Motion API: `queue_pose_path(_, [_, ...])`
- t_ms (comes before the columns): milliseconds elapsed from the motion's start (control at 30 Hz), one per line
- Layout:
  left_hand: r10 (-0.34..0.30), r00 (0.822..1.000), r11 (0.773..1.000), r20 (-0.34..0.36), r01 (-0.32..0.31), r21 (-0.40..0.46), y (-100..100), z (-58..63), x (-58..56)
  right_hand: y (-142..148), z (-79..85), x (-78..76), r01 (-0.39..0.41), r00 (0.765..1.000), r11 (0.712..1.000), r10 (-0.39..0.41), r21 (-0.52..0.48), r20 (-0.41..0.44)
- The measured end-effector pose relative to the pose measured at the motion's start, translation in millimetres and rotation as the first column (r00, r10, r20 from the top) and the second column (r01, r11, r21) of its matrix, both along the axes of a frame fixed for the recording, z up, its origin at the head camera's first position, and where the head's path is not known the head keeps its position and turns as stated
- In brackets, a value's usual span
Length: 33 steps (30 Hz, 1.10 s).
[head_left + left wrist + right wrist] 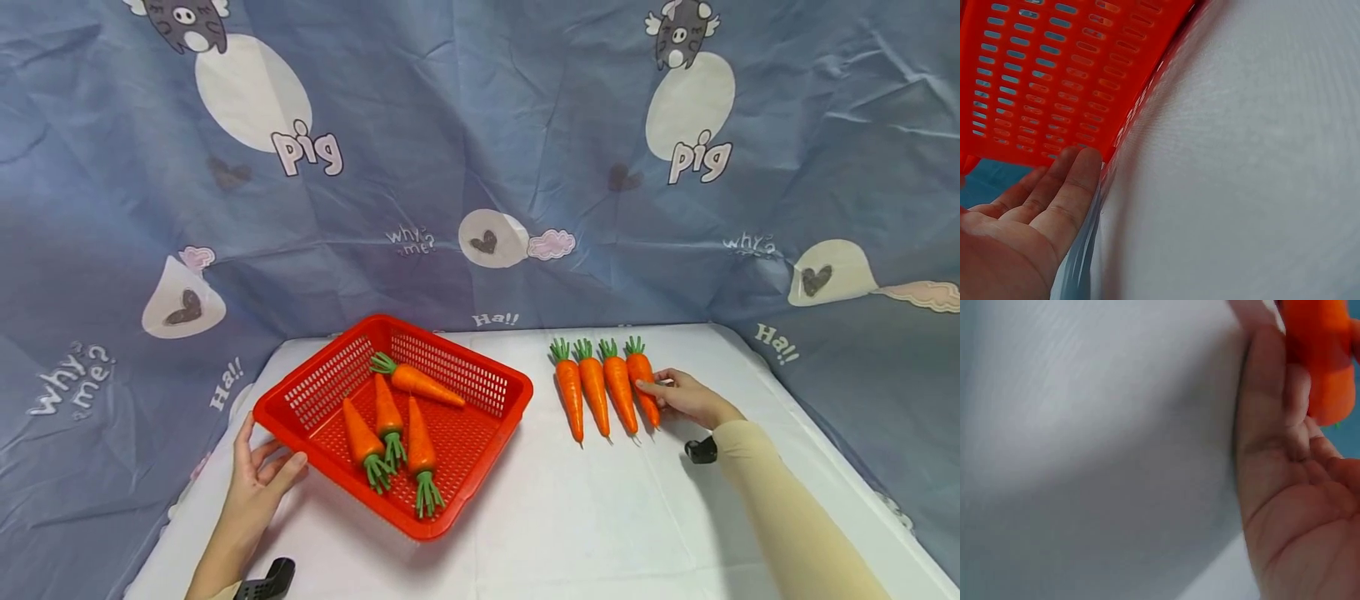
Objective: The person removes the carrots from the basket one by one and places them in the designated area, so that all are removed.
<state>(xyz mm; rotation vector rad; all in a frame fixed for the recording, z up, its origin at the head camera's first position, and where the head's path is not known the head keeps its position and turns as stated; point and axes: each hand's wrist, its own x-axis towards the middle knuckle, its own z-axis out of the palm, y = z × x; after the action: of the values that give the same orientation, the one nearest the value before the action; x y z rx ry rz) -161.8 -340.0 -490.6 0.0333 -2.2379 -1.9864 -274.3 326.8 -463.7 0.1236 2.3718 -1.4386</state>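
Note:
My right hand (686,398) pinches the rightmost carrot (639,368) of a row, its thumb lying over the orange body. In the right wrist view, that carrot (1322,362) sits between thumb and fingers, close over the white cloth. The other carrots (594,392) of the row lie side by side just left of it, green tops pointing away. At the left, my left hand (255,483) touches the near-left corner of a red plastic basket (480,467). The left wrist view shows nearly straight fingers (1072,194) against its slotted wall.
Inside the basket lie several more carrots (420,437), their tops facing different ways. White cloth (585,517) covers the table. Behind it hangs a blue printed curtain (420,167), which also runs along both sides.

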Motion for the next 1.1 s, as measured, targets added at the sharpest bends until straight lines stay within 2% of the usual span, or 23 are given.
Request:
queue_pose_path(267, [-0.004, 1.0, 1.0, -0.001, 0.004, -0.006, 2.8, 0.5, 0.0, 2.6, 6.5, -1.0, -0.011, 1.0, 0.999, 0.01, 0.042, 0.02])
queue_pose_path(533, [0.007, 1.0, 0.999, 0.017, -0.007, -0.032, 1.1, 1.4, 0.1, 0.6, 15.3, -1.5, 0.008, 0.999, 0.987, -0.014, 0.162, 0.038])
queue_pose_path(767, [0.011, 1.0, 0.999, 0.023, -0.011, -0.031, -0.7, 1.0, 0.5, 1.4, 15.4, -0.7, 0.006, 0.999, 0.991, -0.01, 0.134, 0.031])
queue_pose_path(1100, [-0.003, 1.0, 1.0, 0.002, 0.003, -0.016, 0.3, 0.9, -0.2, 0.4, 19.9, -0.4, -0.028, 0.998, 0.985, 0.019, 0.168, 0.056])
